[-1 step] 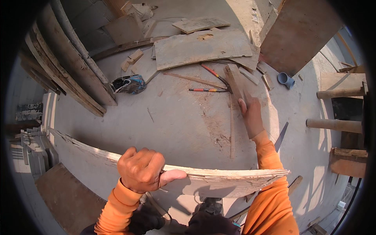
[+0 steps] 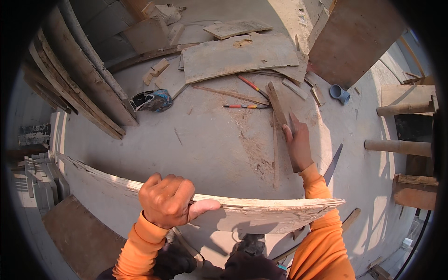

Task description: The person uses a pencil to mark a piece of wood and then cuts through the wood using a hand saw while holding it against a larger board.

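My left hand is closed over the top edge of a long plywood sheet, thumb along its near side. The sheet stands on edge across the front of me, its top layers splintered. Beyond it, my right hand grips a short wooden board, with the thumb on its left side and the fingers partly hidden on the far side. Just left of the board, on the floor, lies a tool with two red, yellow and black handles; the board covers its head.
Flat boards are piled on the floor ahead. Long planks lean at the left, near a black and blue bag. A saw blade, a grey pipe fitting and round wooden poles are at the right.
The board in my right hand has turned, showing more of its narrow side and covering the tool's head. My right hand has shifted slightly nearer. My left hand keeps its hold on the sheet.
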A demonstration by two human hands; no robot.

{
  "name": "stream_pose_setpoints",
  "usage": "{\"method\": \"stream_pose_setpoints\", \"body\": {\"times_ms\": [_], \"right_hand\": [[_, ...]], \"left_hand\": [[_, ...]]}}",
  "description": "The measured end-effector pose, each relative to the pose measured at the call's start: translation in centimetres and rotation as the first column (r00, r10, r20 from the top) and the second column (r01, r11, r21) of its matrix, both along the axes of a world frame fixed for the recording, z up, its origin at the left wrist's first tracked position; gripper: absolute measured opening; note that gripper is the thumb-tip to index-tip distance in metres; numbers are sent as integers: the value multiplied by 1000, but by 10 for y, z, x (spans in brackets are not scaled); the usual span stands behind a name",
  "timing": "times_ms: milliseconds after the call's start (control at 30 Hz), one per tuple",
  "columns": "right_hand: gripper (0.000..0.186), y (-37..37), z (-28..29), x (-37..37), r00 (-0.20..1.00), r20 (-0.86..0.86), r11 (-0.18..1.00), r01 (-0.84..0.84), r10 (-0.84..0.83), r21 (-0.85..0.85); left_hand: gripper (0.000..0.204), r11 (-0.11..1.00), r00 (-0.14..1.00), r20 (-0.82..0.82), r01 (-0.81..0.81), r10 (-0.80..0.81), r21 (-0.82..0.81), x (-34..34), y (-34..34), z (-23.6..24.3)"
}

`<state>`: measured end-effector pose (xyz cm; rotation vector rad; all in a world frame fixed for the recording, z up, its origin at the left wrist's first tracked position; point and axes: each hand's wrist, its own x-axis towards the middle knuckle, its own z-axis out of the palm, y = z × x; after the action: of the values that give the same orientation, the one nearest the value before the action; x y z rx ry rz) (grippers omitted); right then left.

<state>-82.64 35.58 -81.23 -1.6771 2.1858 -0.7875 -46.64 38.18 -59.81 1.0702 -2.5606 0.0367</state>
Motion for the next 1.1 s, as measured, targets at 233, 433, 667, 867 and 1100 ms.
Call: {"method": "stream_pose_setpoints", "body": {"times_ms": [233, 433, 667, 867, 1100], "right_hand": [[68, 129, 0, 57, 982, 77, 985, 169, -171, 35], [64, 149, 14, -26, 383, 878, 952, 215, -288, 218], [77, 240, 43, -30, 360, 833, 903, 260, -420, 342], [46, 223, 27, 0, 882, 379, 933, 159, -281, 322], [34, 194, 10, 17, 729, 439, 851, 432, -525, 299]], "left_hand": [[67, 999, 999, 1, 41, -41, -5, -5, -3, 0], [55, 996, 999, 41, -2, -1, 86, -19, -22, -39], [74, 839, 947, 280, -278, 157, 467, -74, -93, -124], [83, 808, 882, 415, -404, 221, 428, -95, -130, -185], [85, 753, 866, 453, -439, 211, 490, -100, -127, -179]]}}
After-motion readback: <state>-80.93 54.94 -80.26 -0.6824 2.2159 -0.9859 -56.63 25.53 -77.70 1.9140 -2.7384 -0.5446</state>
